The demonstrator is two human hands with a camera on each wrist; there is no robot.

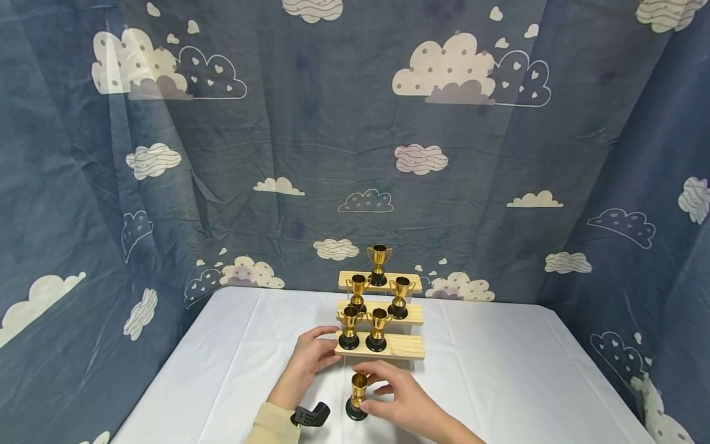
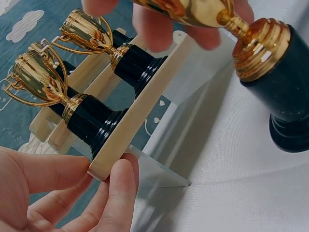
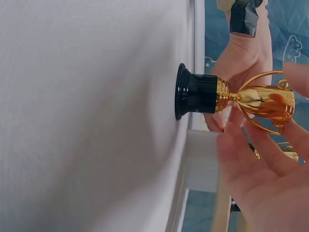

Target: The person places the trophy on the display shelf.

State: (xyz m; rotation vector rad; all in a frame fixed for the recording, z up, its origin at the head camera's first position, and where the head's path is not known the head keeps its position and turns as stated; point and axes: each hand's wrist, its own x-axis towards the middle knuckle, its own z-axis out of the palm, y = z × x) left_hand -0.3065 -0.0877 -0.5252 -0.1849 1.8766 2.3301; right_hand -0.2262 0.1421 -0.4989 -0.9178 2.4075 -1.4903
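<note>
In the head view my right hand point(image 1: 400, 398) holds a small gold trophy cup point(image 1: 359, 385) with a black base, in front of a tiered stand. Its thumb and fingers are around the cup in the right wrist view, where the trophy point(image 3: 266, 102) shows two curved handles. Whether its base touches the cloth I cannot tell. My left hand point(image 1: 312, 356) pinches the left end of the lowest wooden shelf point(image 1: 402, 346), thumb above and fingers beneath. Two trophies stand on that shelf, the left one point(image 2: 89, 113) close to my left fingertips point(image 2: 75, 170).
The middle shelf point(image 1: 417, 313) carries two more trophies, and one trophy point(image 1: 379, 262) stands on the top shelf point(image 1: 349, 280). Clear supports point(image 2: 161, 169) hold the shelves up. A white cloth point(image 1: 493, 376) covers the table; a blue cloud-patterned curtain point(image 1: 310, 142) hangs behind.
</note>
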